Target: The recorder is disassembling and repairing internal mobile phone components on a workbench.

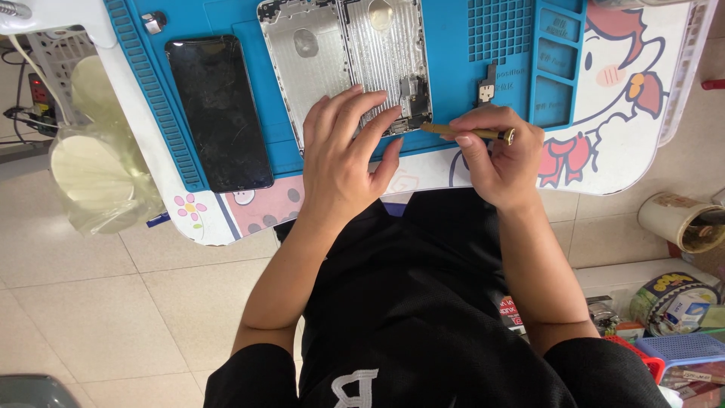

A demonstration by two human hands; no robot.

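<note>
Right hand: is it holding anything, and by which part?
The right hand pinches a thin gold-coloured tool along its shaft, tip toward the opened phone housing, which the left hand presses down.

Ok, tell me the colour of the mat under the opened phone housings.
Blue: the work mat shows clearly in the head view, lying on a white table with cartoon print.

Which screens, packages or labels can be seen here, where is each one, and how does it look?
Phone screen: on the blue mat, left of the opened phone housing; black rectangle, dark.
Small box: floor, far right, inside a tape roll; white and blue.
Label: by the right forearm; red and white.
</note>
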